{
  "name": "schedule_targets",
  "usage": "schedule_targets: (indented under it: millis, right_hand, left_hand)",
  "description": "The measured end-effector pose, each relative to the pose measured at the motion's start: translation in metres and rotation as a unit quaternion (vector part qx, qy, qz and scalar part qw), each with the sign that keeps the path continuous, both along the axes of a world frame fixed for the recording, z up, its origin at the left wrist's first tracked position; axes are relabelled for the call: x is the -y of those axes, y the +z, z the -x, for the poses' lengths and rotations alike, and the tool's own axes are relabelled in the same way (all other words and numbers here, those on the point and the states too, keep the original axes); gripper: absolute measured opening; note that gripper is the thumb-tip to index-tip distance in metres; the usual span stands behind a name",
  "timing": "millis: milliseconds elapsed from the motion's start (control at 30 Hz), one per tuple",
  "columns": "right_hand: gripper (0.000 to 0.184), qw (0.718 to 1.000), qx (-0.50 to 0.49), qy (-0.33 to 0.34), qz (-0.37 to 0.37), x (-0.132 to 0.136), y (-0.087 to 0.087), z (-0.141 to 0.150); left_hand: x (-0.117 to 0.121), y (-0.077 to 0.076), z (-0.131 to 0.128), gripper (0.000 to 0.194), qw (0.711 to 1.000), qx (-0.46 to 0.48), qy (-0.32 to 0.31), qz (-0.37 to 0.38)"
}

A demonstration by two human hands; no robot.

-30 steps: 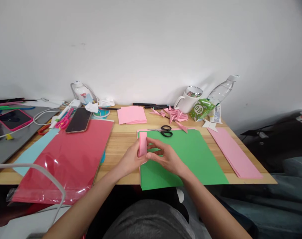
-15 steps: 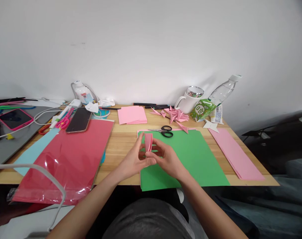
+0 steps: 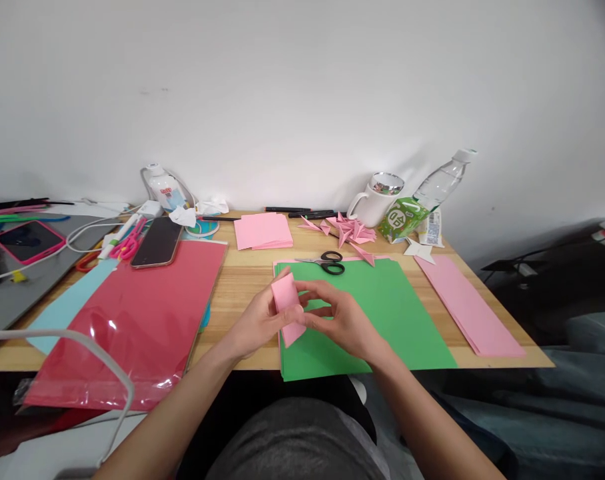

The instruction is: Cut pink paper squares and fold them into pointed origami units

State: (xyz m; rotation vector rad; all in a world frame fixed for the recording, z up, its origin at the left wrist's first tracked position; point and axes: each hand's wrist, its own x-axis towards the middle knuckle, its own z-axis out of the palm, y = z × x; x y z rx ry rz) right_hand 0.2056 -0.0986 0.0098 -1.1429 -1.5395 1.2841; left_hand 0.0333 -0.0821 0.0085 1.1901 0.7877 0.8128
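A small folded piece of pink paper [image 3: 284, 293] is held up over the left edge of the green paper sheets [image 3: 367, 320]. My left hand [image 3: 257, 320] is closed on it, thumb across its front and fingers behind. From the other side my right hand [image 3: 345, 320] pinches the paper's right edge near the left thumb; its remaining fingers are curled. Just beyond the hands lie black-handled scissors [image 3: 330, 262]. Several folded pink paper pieces [image 3: 352, 230] are heaped farther back, and a stack of pink paper squares [image 3: 263, 231] lies left of them.
A white mug [image 3: 380, 200], a green carton [image 3: 402, 219] and a clear bottle [image 3: 443, 180] stand at the back right. Long pink paper strips [image 3: 470, 307] lie on the right. Leftward are a red paper pack [image 3: 142, 313], a phone [image 3: 157, 241] and a white cable [image 3: 102, 360].
The folded pink paper, first upright and then turned edge-on between both hands, now faces me flat and tilted. My left thumb has come onto its front.
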Motion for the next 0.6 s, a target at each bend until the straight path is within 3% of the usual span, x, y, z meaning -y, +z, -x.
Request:
schedule_targets:
  millis: [167,367,500,600]
  right_hand:
    - [0.056,1.0,0.006,0.022,-0.007,0.006,0.001,0.006]
    - [0.059,1.0,0.014,0.018,0.006,0.007,0.001,0.01]
    - [0.055,0.998,0.004,0.048,0.035,0.004,0.003,0.004]
    - [0.042,0.998,0.021,0.048,0.038,0.001,0.003,-0.002]
  left_hand:
    - [0.001,-0.005,0.0,0.083,0.997,-0.063,0.037,-0.032]
    - [0.001,-0.004,-0.002,0.101,0.997,-0.069,0.024,-0.004]
    - [0.0,-0.004,0.002,0.102,0.998,-0.059,0.027,0.012]
    - [0.001,-0.006,0.006,0.088,0.997,-0.064,0.037,0.0]
